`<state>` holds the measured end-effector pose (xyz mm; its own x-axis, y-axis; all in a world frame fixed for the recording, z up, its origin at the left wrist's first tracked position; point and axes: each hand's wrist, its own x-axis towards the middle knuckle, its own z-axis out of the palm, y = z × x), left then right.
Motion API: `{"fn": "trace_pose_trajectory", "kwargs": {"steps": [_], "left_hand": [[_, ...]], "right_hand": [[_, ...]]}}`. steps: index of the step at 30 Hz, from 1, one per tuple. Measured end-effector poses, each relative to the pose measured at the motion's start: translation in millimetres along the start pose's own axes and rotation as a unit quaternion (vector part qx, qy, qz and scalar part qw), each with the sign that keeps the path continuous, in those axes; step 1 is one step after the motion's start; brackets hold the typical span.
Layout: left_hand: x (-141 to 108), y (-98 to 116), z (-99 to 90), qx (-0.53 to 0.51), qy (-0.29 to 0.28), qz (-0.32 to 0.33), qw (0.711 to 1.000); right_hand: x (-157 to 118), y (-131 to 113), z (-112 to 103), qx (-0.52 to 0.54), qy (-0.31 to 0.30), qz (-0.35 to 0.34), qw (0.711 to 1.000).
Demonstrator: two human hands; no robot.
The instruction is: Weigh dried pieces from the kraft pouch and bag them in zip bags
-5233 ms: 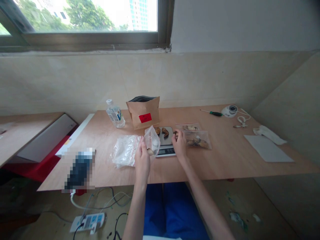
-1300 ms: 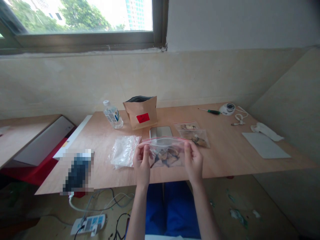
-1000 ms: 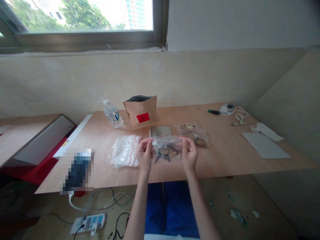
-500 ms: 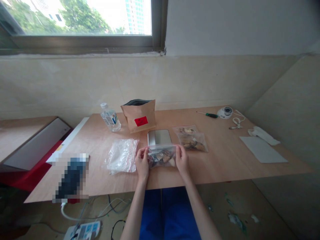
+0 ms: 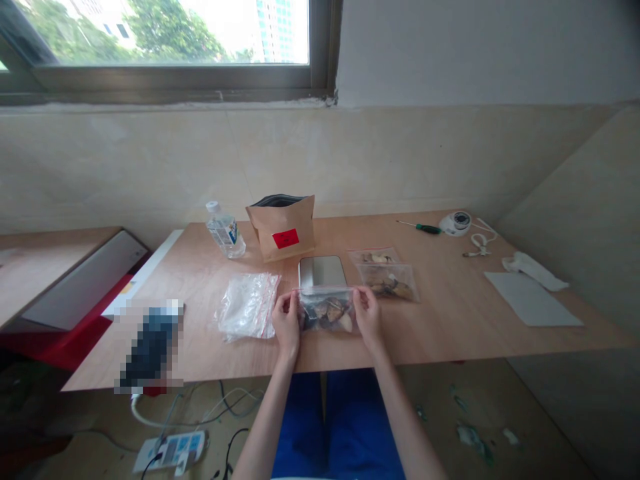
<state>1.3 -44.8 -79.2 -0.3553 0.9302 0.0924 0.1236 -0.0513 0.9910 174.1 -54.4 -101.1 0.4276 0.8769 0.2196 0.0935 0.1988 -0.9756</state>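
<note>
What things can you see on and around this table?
Table: one, pale wood, under everything.
Digital scale: one, silver, mid-table.
Paper pouch: one, brown, red label, behind scale.
Water bottle: one, clear, left of pouch.
Plastic bag: one, clear, left of hands.
Zip bags: two, clear, dried pieces, right of scale.
Screwdriver: one, green handle, far side.
Zip bag of dried slices: one, clear, between hands.
Left hand: one, holding that bag.
Right hand: one, holding it too.
</note>
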Motion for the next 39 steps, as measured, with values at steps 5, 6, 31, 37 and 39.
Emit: {"fn": "trace_pose_trajectory", "kwargs": {"steps": [5,6,31,37,39], "left_hand": [[-1.0,-4.2,1.6,-0.008,-0.026,0.012,1.0],[-1.2,-4.7,2.0,-0.008,-0.033,0.018,0.999],[0.4,-4.6,0.2,-0.047,-0.038,0.02,0.998],[1.0,-5.4,1.8,-0.037,-0.037,0.029,0.998],[2.0,-6.3,2.4,-0.044,-0.033,0.032,0.998]], "right_hand": [[2.6,3.3,-5.1,0.017,0.036,0.017,0.999],[2.9,3.4,-5.9,0.017,0.047,0.018,0.999],[1.0,-5.3,-6.4,0.033,0.113,0.008,0.993],[0.5,-2.7,-5.4,0.074,0.098,0.03,0.992],[0.2,-5.4,-4.6,0.057,0.085,0.035,0.994]]}}
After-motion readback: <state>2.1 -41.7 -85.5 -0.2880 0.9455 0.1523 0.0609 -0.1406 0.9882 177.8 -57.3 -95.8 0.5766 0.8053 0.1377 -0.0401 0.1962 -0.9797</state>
